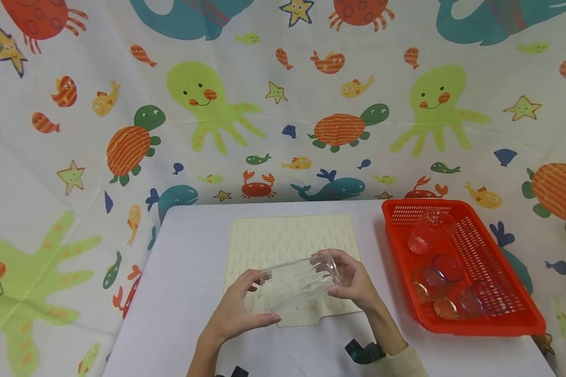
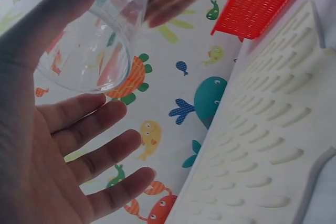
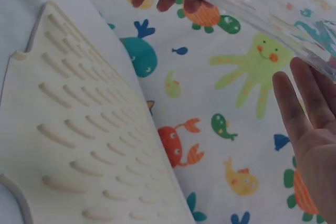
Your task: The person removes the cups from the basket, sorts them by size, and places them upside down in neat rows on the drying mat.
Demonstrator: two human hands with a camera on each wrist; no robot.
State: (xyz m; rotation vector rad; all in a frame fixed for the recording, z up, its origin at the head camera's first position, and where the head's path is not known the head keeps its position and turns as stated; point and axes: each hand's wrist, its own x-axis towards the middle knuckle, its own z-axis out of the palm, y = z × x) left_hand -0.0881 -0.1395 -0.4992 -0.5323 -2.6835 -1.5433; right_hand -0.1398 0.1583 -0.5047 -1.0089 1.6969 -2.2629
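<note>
A clear drinking glass [image 1: 297, 283] lies sideways in the air between both hands, over the cream ridged mat [image 1: 292, 238]. My left hand [image 1: 240, 309] holds its left end, thumb on one side and fingers on the other. In the left wrist view the round rim of the glass [image 2: 123, 59] sits between thumb and index finger, while the other fingers stretch out. At the other end, my right hand [image 1: 354, 280] grips the glass with fingers above and thumb below. Fingertips touch the edge of the glass [image 3: 252, 17] in the right wrist view.
To the right stands a red plastic basket [image 1: 398, 262]. Inside are a clear tumbler [image 1: 431, 230] and several small clear glasses with coloured rims [image 1: 445, 308]. A white cloth [image 1: 184, 251] covers the table, and a curtain printed with sea animals [image 1: 273, 120] hangs behind it.
</note>
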